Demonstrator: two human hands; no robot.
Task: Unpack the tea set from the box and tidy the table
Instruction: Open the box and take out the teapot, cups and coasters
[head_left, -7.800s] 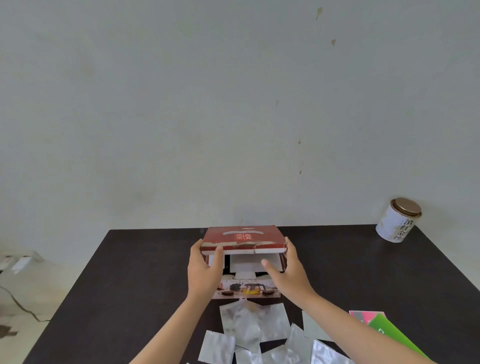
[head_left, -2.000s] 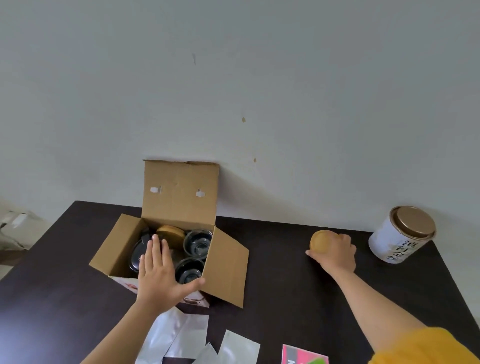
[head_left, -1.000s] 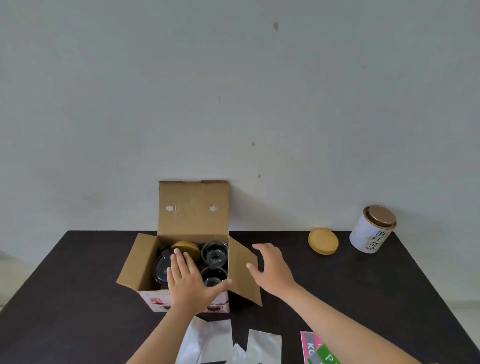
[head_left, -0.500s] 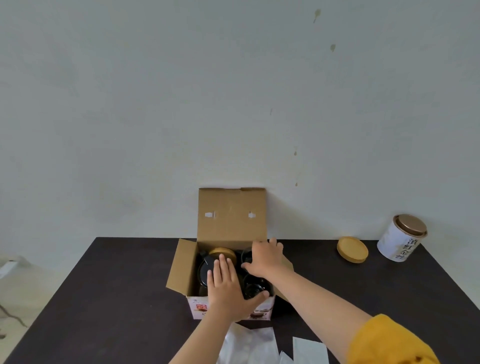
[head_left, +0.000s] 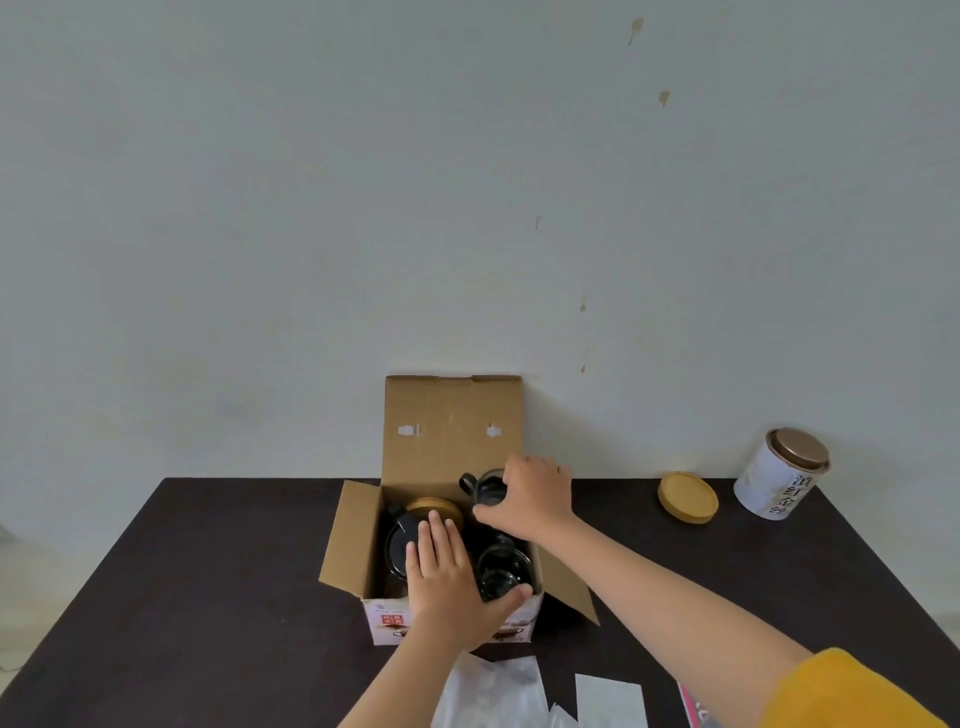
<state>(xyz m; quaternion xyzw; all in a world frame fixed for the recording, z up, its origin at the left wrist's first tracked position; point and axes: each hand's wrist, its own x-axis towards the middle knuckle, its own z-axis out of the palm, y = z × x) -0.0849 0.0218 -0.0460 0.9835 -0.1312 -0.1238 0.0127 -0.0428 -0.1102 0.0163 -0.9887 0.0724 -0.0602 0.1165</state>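
An open cardboard box (head_left: 353, 535) stands mid-table, its back flap upright against the wall. Inside I see a dark glass teapot (head_left: 397, 551) with a wooden lid (head_left: 434, 506) and another glass cup (head_left: 501, 571). My right hand (head_left: 535, 499) grips a small glass cup (head_left: 480, 488) with a black handle, raised just above the box's back right corner. My left hand (head_left: 449, 587) lies flat on the box's front edge, fingers spread, holding nothing. A round wooden lid (head_left: 688, 496) lies on the table at the right.
A white tea tin (head_left: 779, 475) with a bronze lid stands at the back right near the wall. Several silver foil packets (head_left: 493, 691) and a pink packet edge (head_left: 693, 706) lie near the front edge. The dark table (head_left: 208, 571) stretches left of the box.
My right hand came back from the wooden lid, reached into the box and closed on a glass cup, which now rises above the box. The left hand stays pressed on the box front.
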